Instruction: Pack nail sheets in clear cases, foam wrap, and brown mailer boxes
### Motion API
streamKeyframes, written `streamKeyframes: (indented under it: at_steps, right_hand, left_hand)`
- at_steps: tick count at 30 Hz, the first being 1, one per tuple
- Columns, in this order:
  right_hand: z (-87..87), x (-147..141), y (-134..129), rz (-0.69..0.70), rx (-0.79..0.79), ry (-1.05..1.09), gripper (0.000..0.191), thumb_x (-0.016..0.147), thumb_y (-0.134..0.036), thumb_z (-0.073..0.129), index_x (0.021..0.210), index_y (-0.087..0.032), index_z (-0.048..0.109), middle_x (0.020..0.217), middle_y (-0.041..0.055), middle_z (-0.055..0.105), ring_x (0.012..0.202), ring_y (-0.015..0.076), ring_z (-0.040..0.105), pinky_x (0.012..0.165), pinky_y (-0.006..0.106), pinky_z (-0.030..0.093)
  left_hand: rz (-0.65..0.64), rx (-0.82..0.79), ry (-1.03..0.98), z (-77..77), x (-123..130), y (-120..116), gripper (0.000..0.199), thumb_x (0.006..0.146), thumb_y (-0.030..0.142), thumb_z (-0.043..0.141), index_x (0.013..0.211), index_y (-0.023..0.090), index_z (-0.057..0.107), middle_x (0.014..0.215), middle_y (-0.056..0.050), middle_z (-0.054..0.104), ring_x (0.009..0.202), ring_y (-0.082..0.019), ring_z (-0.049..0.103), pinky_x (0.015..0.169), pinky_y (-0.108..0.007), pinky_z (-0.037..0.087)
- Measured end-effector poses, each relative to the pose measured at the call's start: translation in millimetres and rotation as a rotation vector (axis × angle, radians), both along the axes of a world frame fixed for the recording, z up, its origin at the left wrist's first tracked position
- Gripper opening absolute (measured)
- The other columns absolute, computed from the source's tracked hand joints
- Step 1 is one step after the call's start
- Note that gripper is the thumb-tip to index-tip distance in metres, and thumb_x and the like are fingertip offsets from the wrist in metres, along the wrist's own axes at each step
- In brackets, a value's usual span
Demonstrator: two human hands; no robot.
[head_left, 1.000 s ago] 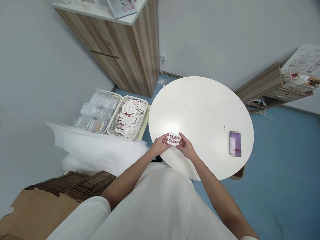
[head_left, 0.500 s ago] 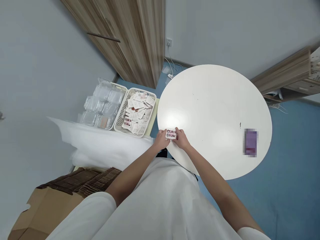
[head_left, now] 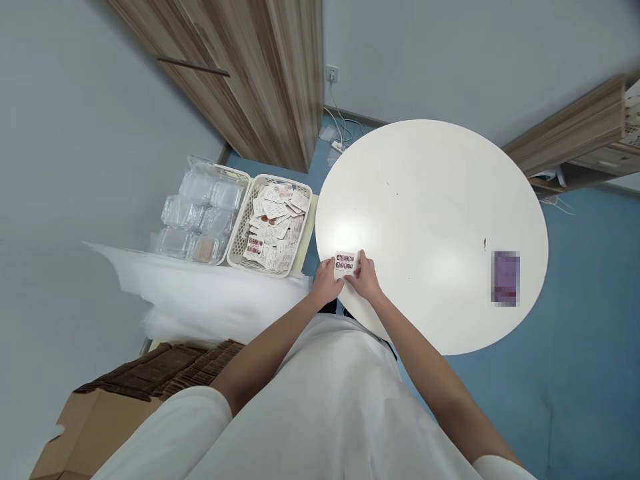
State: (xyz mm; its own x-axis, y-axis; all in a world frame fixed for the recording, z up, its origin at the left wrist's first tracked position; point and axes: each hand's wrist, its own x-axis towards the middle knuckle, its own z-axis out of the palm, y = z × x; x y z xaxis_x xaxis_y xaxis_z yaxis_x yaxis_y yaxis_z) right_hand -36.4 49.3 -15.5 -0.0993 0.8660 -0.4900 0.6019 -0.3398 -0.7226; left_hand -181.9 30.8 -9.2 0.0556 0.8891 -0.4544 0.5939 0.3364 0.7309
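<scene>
A small white card with two rows of dark red and pink oval pieces or prints is held over the near left edge of the round white table. My left hand grips its left side, fingers closed on it. On the opposite side, my right hand pinches the right edge between thumb and fingers. The oval shapes face up towards me. What lies under the card is hidden.
Left of the table, a white basket holds many similar cards. Beside it, another basket contains clear plastic boxes. White wrapping sheet and brown cardboard lie nearer me. A blurred purple item rests on the table's right.
The card has shifted slightly up and to the right in the view, and my right hand has moved a little outward with its edge. Both hands still hold it.
</scene>
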Motion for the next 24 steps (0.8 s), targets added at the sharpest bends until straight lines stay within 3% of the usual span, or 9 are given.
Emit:
streamKeyframes:
  at_steps: [4, 8, 14, 24]
  right_hand:
    - [5.3, 2, -17, -0.221, -0.071, 0.222, 0.077, 0.066, -0.031, 0.061, 0.133, -0.026, 0.023, 0.12, 0.0083, 0.04, 0.101, 0.0185, 0.048, 0.084, 0.034, 0.046]
    - [9.5, -8, -24, -0.324, -0.112, 0.36, 0.072, 0.066, -0.03, 0.062, 0.129, -0.027, 0.029, 0.125, 0.0081, 0.042, 0.113, 0.0195, 0.044, 0.092, 0.037, 0.041]
    - [13.4, -19, -8, -0.395, -0.136, 0.44, 0.07, 0.067, -0.03, 0.062, 0.129, -0.025, 0.03, 0.13, 0.009, 0.04, 0.118, 0.0199, 0.041, 0.096, 0.039, 0.038]
    - [13.6, -25, 17, -0.407, -0.131, 0.449, 0.065, 0.072, -0.035, 0.057, 0.13, -0.027, 0.029, 0.131, 0.007, 0.039, 0.119, 0.019, 0.04, 0.098, 0.038, 0.037]
  left_hand:
    - [0.085, -0.024, -0.137, -2.2, 1, -4, 0.068, 0.07, 0.016, 0.05, 0.134, 0.016, 0.026, 0.135, -0.013, 0.032, 0.124, -0.026, 0.032, 0.102, -0.04, 0.028]
    - [0.14, -0.033, -0.228, -9.4, 1, -5, 0.071, 0.069, 0.016, 0.051, 0.135, 0.018, 0.024, 0.139, -0.011, 0.03, 0.126, -0.026, 0.03, 0.104, -0.042, 0.026]
    - [0.155, -0.024, -0.256, -16.5, -6, 10, 0.073, 0.069, 0.015, 0.049, 0.136, 0.017, 0.021, 0.14, -0.011, 0.029, 0.128, -0.026, 0.028, 0.104, -0.042, 0.026]
    - [0.191, -0.008, -0.281, -14.1, -12, 36, 0.073, 0.068, 0.013, 0.049, 0.136, 0.018, 0.023, 0.138, -0.009, 0.033, 0.126, -0.025, 0.031, 0.103, -0.042, 0.026]
